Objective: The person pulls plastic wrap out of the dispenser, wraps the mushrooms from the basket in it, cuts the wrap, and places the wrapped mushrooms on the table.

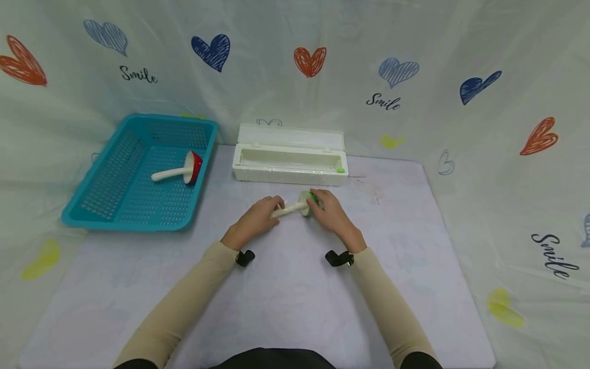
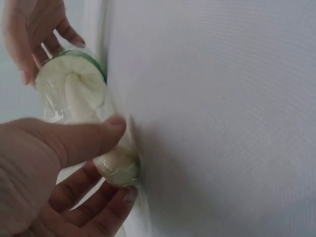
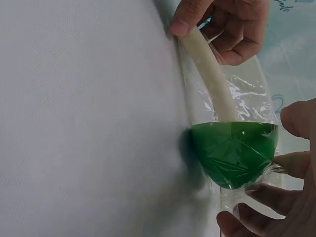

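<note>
A toy mushroom (image 1: 294, 208) with a green cap and a long cream stem lies between both hands, wrapped in clear plastic film (image 3: 252, 96). My left hand (image 1: 259, 219) grips the stem near its free end, thumb over it and fingers beneath, as the left wrist view shows. At the other end, my right hand (image 1: 333, 216) curls its fingers round the wrapped green cap (image 3: 234, 153). Its fingertips touch the film at the cap's rounded top in the right wrist view. Loose film trails past the stem's end (image 2: 121, 170).
Just behind the hands stands a long white box (image 1: 290, 175), its lid raised, with a small green piece at its right front edge. At left, a blue plastic basket (image 1: 133, 225) holds a red-capped toy mushroom (image 1: 189, 168). A heart-printed curtain (image 1: 345, 102) borders the white table (image 1: 295, 307).
</note>
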A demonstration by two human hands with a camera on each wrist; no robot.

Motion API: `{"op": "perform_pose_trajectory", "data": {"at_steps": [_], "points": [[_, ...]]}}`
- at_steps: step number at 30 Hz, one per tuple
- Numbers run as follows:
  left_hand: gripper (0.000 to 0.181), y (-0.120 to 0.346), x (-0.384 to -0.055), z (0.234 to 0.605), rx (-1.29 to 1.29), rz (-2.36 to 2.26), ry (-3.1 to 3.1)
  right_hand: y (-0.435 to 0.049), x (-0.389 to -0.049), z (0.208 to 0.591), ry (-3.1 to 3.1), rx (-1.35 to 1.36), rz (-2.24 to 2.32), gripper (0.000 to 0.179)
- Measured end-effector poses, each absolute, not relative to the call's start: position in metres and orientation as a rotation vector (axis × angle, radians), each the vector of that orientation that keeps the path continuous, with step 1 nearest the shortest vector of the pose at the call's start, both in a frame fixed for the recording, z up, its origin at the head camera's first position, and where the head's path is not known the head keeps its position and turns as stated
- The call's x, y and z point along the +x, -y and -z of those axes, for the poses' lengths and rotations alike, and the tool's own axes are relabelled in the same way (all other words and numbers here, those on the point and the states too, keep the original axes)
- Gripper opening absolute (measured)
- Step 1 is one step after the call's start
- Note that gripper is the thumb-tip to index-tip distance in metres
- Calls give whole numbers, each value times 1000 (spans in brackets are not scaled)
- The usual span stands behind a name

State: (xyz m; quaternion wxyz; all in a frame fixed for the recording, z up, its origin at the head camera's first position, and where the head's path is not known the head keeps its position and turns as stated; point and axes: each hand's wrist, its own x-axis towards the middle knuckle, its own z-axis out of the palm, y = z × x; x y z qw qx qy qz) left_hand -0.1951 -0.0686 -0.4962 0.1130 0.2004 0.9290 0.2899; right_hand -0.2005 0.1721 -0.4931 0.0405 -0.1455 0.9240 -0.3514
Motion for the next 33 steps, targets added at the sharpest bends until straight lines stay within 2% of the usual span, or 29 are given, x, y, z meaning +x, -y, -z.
{"op": "perform_pose_trajectory", "data": {"at_steps": [9, 12, 19, 23, 30, 33], "points": [[31, 80, -197, 495, 594, -928, -2720, -176, -188, 492, -3000, -792, 1114, 40], [32, 84, -197, 492, 598, -944, -2690, -177, -186, 491, -2948, -836, 1060, 45], [33, 88, -199, 484, 645, -995, -2586, -177, -191, 494, -2882, -794, 959, 72], [33, 94, -202, 479, 712, -1014, -2562, -172, -197, 492, -2908, -785, 932, 82], [36, 96, -204, 475, 779, -1037, -2594, -165, -206, 489, -2952, -753, 918, 78], [47, 94, -203, 473, 731, -1032, -2611, -164, -209, 486, -2951, -759, 937, 77]]}}
